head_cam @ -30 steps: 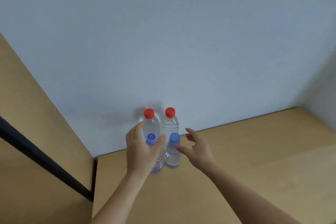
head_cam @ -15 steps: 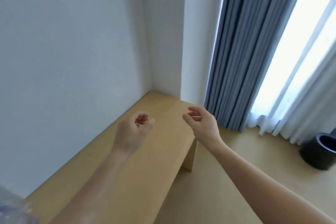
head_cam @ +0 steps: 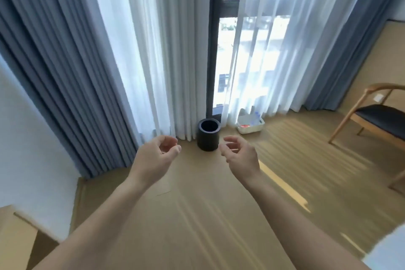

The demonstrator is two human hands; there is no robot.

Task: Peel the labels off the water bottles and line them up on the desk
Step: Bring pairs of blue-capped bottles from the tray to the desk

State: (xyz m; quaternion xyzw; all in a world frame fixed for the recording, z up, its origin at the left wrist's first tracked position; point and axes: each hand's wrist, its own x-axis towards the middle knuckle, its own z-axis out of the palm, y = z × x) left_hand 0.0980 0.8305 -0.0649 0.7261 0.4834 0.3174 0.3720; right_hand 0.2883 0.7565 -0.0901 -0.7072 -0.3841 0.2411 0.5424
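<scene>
My left hand (head_cam: pixel 156 158) and my right hand (head_cam: pixel 240 154) are held out in front of me above the wooden floor, both empty with fingers loosely curled and apart. The desk and its row of bottles are out of view, save a desk corner (head_cam: pixel 15 226) at the lower left. A white basket (head_cam: pixel 251 124) stands on the floor by the curtains, holding what looks like a clear bottle and some red items.
A black cylindrical bin (head_cam: pixel 208 135) stands on the floor by the window, just beyond my hands. Grey and sheer white curtains (head_cam: pixel 131 50) hang along the window. A wooden chair (head_cam: pixel 377 120) with a dark seat is at the right.
My view has swung right, away from the desk and the bottles there, to the window and floor. Both hands came off the bottles and are empty.
</scene>
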